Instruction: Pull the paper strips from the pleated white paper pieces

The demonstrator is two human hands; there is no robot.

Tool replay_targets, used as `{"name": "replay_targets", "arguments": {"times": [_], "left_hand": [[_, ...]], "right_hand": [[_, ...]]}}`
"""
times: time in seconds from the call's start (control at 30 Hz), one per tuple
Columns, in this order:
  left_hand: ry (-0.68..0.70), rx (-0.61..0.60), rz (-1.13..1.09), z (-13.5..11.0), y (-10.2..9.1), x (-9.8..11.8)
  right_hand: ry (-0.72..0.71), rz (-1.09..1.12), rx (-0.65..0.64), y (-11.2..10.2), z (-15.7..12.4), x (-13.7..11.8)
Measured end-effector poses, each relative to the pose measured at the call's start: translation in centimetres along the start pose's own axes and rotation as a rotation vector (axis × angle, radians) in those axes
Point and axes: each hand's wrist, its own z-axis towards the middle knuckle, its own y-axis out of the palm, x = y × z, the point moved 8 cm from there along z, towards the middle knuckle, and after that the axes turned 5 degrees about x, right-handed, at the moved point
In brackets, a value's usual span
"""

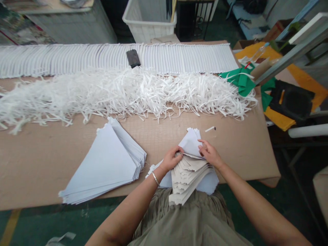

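My left hand [173, 158] pinches the left edge of a small stack of pale fabric-like panels [190, 143] near the table's front edge. On that stack's right side rests my right hand [208, 152], its index finger stretched out and the other fingers partly bent. Several beige layers [188, 176] fan out below my hands and hang toward my lap. More pale blue-white panels [208, 182] lie beneath them. To the left is a larger pile of pale triangular panels [102, 164], which neither hand touches.
A long heap of white strips [123, 92] spans the brown-covered table [38, 153]. Behind it runs a row of folded white pieces [192, 58] with a dark phone-like object [133, 58] on top. Green cloth [242, 82] lies at the right, beside a slanted metal bar [289, 56].
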Motion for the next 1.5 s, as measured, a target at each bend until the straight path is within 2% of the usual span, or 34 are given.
{"name": "replay_targets", "arguments": {"times": [0.07, 0.17, 0.27, 0.33, 0.43, 0.5, 0.57, 0.63, 0.73, 0.87, 0.93, 1.0, 1.07, 1.13, 1.2, 1.27, 1.33, 1.4, 1.5], "left_hand": [[-0.021, 0.036, -0.030, 0.0, -0.1, -0.3], [-0.010, 0.042, -0.056, 0.0, 0.0, -0.2], [0.031, -0.030, -0.002, 0.0, 0.3, 0.5], [0.072, -0.051, 0.049, 0.0, 0.3, 1.0], [0.105, -0.013, 0.094, 0.0, -0.1, 1.3], [0.096, 0.002, 0.084, 0.0, -0.2, 1.1], [0.072, -0.017, 0.048, -0.1, 0.1, 0.9], [0.043, -0.024, 0.030, -0.2, 0.3, 0.6], [0.012, 0.037, 0.029, -0.4, 0.0, 0.3], [0.021, 0.062, -0.019, -0.5, -0.3, 0.1], [0.020, 0.036, -0.018, -0.4, -0.1, -0.1], [0.013, 0.021, -0.005, -0.1, -0.1, -0.2], [0.021, 0.016, -0.006, 0.1, -0.1, 0.0], [0.057, -0.011, -0.012, 0.3, 0.0, 0.6], [0.106, -0.051, -0.017, 0.4, 0.3, 1.3], [0.143, -0.068, -0.010, 0.2, 0.5, 1.9], [0.150, -0.050, 0.037, 0.1, 0.3, 2.0], [0.141, -0.023, 0.113, 0.0, 0.1, 1.8], [0.110, 0.002, 0.185, 0.1, -0.3, 1.3]], "right_hand": [[0.052, -0.168, 0.002, -0.1, 1.1, 0.6], [0.032, -0.528, 0.000, 0.1, 3.1, 1.2], [0.006, -0.590, 0.006, 0.5, 3.6, 1.6], [-0.054, -0.540, 0.022, 0.7, 2.8, 1.2], [-0.111, -0.201, 0.036, 0.5, 0.9, 0.7], [-0.042, 0.067, -0.009, 0.6, 0.1, 1.1], [0.067, 0.156, -0.045, 0.7, 0.1, 1.8], [0.101, -0.044, -0.026, 0.4, 1.0, 2.4], [0.044, -0.450, 0.028, -0.2, 2.7, 2.4], [-0.010, -0.527, 0.033, 0.2, 3.0, 2.4], [-0.082, -0.442, 0.047, 0.3, 2.0, 1.8], [-0.123, -0.207, 0.049, 0.1, 0.8, 1.3], [-0.069, 0.077, -0.007, 0.3, 0.1, 1.5], [0.040, 0.212, -0.058, 0.5, 0.1, 2.1], [0.076, 0.053, -0.050, 0.3, 1.0, 2.5], [0.034, -0.277, -0.016, 0.0, 2.3, 2.6], [-0.016, -0.504, -0.013, 0.2, 3.3, 2.6], [-0.030, -0.550, -0.021, 0.5, 3.6, 2.7], [-0.088, -0.427, -0.020, 0.8, 2.6, 2.1]]}}
